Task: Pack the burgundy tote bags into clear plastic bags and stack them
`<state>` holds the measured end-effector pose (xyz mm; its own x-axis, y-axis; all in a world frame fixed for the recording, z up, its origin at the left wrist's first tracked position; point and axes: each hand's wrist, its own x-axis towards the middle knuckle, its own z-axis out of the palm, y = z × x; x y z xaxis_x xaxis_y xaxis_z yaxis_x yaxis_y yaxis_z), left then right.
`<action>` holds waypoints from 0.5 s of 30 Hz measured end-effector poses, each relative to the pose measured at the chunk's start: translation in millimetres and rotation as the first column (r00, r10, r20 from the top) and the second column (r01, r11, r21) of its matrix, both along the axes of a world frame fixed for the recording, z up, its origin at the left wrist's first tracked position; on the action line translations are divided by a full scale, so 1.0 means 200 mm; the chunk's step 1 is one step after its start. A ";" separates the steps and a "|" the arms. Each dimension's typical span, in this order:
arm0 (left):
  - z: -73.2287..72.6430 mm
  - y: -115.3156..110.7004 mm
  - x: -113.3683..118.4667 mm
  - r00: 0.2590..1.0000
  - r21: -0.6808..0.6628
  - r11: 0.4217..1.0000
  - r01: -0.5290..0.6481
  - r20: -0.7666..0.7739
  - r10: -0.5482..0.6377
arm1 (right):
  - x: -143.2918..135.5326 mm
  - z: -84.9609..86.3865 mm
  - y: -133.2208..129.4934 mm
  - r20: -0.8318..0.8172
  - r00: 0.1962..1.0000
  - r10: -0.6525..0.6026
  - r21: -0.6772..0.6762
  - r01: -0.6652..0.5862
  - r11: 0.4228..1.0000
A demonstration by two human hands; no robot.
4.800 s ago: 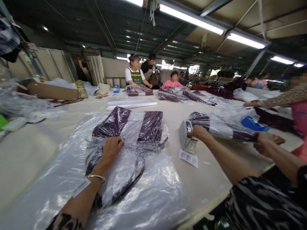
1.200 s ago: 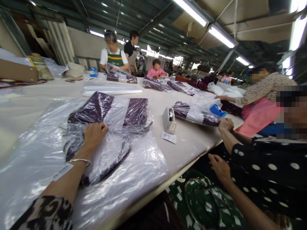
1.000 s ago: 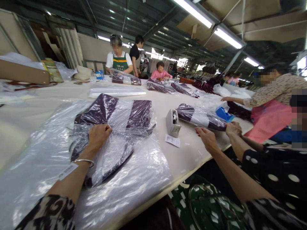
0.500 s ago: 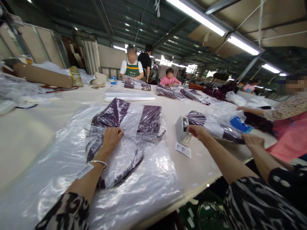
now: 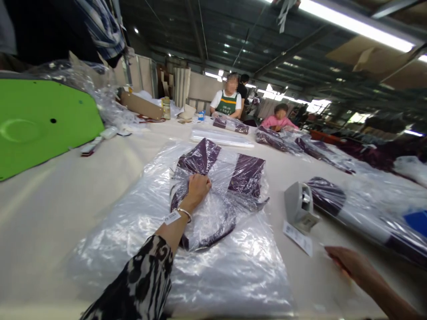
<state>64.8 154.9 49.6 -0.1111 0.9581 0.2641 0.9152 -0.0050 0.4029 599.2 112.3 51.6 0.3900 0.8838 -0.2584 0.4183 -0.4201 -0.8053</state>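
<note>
My left hand point(image 5: 199, 189) is closed on the gathered clear film of a plastic bag point(image 5: 218, 209). Inside the bag lies a folded dark purple garment point(image 5: 247, 175) with a pale band across it. This bundle rests on a stack of clear plastic bags point(image 5: 230, 275). A small label sticks to my left wrist beside the bracelet. My right hand point(image 5: 348, 262), blurred, hovers over the table's right side with its fingers pinched; a faint see-through bit of tape shows at the fingertips. Beyond it stands a grey tape dispenser point(image 5: 298, 206), with a sheet of printed labels point(image 5: 298, 238) next to it.
Another bagged purple garment point(image 5: 363, 218) lies right of the dispenser, near a blue object point(image 5: 416, 222). A roll of clear film point(image 5: 222, 138) lies beyond my bundle. At left stands a green panel point(image 5: 46, 124). Two co-workers point(image 5: 227, 104) with bagged garments sit across the table.
My right hand has moved away from the tape dispenser, toward the near edge. My left hand keeps hold of the bag. The view has swung left, bringing in the green panel.
</note>
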 end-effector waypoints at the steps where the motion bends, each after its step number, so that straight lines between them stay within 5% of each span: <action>1: 0.00 0.00 0.00 1.000 0.004 1.000 -0.001 0.009 0.001 | -0.02 0.05 0.00 0.080 0.996 0.032 -0.013 -0.031 0.999; 3: -0.01 0.01 0.00 1.000 0.011 1.000 0.005 0.019 -0.005 | -0.15 0.18 0.02 0.171 0.968 0.184 0.014 -0.189 0.982; 5: -0.01 0.01 0.00 1.000 0.011 1.000 0.009 0.021 -0.009 | -0.42 0.35 0.07 0.228 0.873 0.432 0.057 -0.455 0.889; 7: -0.01 0.01 0.00 1.000 0.007 1.000 0.008 0.018 -0.008 | -0.78 0.50 0.13 0.230 0.703 0.673 0.007 -0.693 0.721; 9: -0.01 0.00 0.00 1.000 0.007 1.000 -0.001 0.014 0.000 | -1.16 0.59 0.19 0.198 0.471 0.859 -0.066 -0.868 0.492; 12: -0.01 0.00 0.00 0.999 0.023 0.999 -0.029 0.017 0.029 | -1.61 0.59 0.30 0.197 0.174 0.965 -0.153 -0.967 0.206; 15: -0.01 0.02 -0.01 0.999 0.024 0.999 -0.043 0.023 0.043 | -1.88 0.49 0.45 0.252 -0.009 0.968 -0.280 -0.958 0.064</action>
<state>61.9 158.2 48.0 -0.1581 0.9456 0.2843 0.9055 0.0240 0.4237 222.5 201.3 149.4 -0.7758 0.4970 -0.3887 0.6300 0.5747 -0.5224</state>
